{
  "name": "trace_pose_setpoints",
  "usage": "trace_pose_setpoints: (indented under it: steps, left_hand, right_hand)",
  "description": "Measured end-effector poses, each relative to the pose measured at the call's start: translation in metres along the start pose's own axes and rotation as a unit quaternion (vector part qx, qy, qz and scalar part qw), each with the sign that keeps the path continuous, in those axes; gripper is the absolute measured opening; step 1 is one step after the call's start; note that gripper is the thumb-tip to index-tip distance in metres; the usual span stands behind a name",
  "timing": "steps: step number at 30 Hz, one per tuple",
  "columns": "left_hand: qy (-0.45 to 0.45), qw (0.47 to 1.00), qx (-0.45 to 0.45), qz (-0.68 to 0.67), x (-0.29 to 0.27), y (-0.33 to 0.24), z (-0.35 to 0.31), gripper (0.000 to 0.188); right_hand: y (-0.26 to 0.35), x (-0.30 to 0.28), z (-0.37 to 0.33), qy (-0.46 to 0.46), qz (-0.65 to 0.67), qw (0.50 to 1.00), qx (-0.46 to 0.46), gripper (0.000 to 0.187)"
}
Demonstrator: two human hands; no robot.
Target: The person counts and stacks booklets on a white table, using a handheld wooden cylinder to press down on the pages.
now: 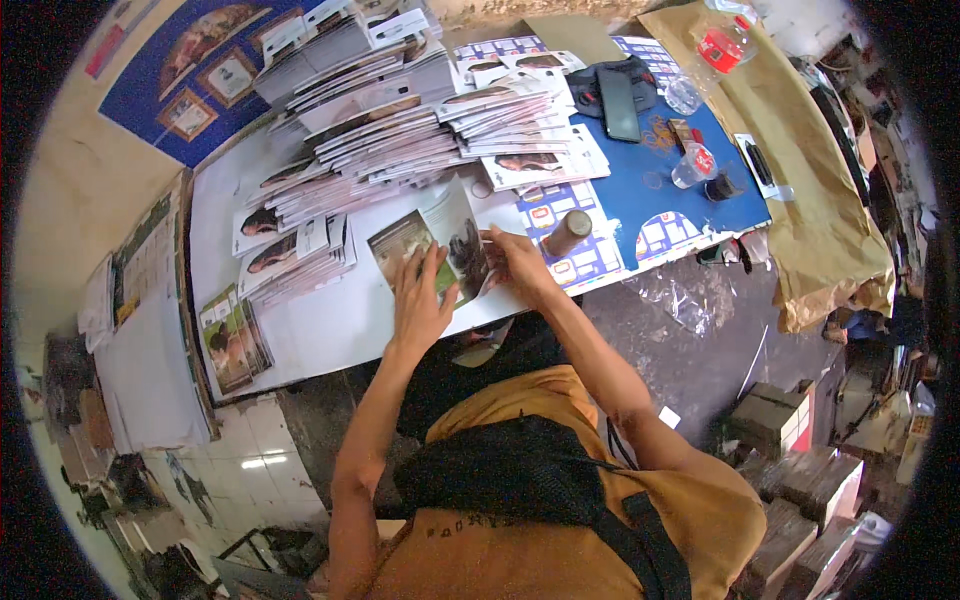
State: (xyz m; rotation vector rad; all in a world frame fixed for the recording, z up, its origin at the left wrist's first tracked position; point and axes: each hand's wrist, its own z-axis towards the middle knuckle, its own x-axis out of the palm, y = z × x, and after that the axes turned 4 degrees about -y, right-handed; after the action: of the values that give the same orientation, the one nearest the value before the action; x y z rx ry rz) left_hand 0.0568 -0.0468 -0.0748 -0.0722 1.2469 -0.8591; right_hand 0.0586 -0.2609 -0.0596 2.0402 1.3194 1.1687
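Looking down through the head view, the camera is showing a printed leaflet that is lying open near the middle of the frame, on a white tabletop. It is probably going to handle as something light and flexible, bending easily along its fold and creasing if squeezed; its surface is seeming smooth, perhaps a little slippery. The outer edges and the fold are offering the best hold, with flat fingers and little force. The left hand is resting on the lower part of the left panel, palm down, with its fingers spread. The right hand is curling at the right edge, thumb and fingers bent; whether they are pinching the paper, I cannot tell. The left panel is showing a brown and green picture, while the right one is carrying paler grey paper with a dark image and is appearing to lift slightly. Tall stacks of booklets are standing in the upper left-centre.
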Motion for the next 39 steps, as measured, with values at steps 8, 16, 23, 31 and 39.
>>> trace_pose_setpoints:
  steps: [8,16,23,31,39]
  left_hand:
    - [-0.032,0.999,-0.040,0.009,-0.016,0.016,-0.011,0.072]
    - [-0.053,0.993,-0.050,0.096,-0.026,0.039,-0.041,0.040]
    - [-0.095,0.983,-0.082,0.132,-0.026,0.046,-0.064,0.050]
    - [-0.101,0.990,-0.073,0.073,-0.011,0.033,-0.057,0.053]
    - [-0.100,0.988,-0.071,0.089,-0.046,0.045,-0.062,0.053]
  right_hand:
    - [-0.015,0.050,-0.012,-0.031,-0.483,0.758,-0.437,0.058]
    - [-0.031,0.054,-0.011,-0.025,-0.585,0.658,-0.474,0.058]
    - [-0.063,0.072,-0.001,-0.029,-0.682,0.564,-0.466,0.059]
    - [-0.059,0.056,-0.004,-0.046,-0.713,0.541,-0.445,0.058]
    - [-0.057,0.083,0.000,0.041,-0.674,0.597,-0.433,0.060]
